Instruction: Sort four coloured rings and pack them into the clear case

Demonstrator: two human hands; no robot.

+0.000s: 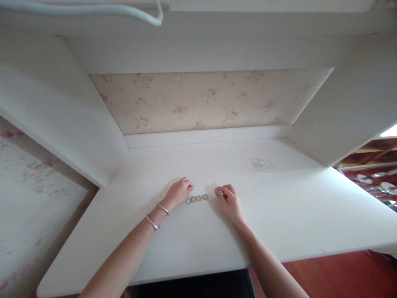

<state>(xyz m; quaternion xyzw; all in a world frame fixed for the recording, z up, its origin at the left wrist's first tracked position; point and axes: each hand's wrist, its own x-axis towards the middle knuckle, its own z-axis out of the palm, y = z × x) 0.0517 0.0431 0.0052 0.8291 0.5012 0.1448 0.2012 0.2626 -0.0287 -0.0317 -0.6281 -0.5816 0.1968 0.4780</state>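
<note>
Several small pastel rings lie flat on the white desk in a short row, side by side: a greenish ring (188,201), a pinkish ring (194,199), a yellow ring (199,198) and a blue-grey ring (205,197). My left hand (179,192) rests at the left end of the row, close to the greenish ring, its fingers curled in. Just right of the blue-grey ring, my right hand (228,201) is closed, thumb and fingertips together. Nothing shows in either hand. Two silver bangles (157,216) circle my left wrist and forearm.
The white desk (173,252) is bounded by a left side panel (65,107) and a right side panel (335,103). A clear plastic packet (262,164) lies toward the back right. Overhead hangs a white cable (93,10). A black surface (198,285) shows below the front edge.
</note>
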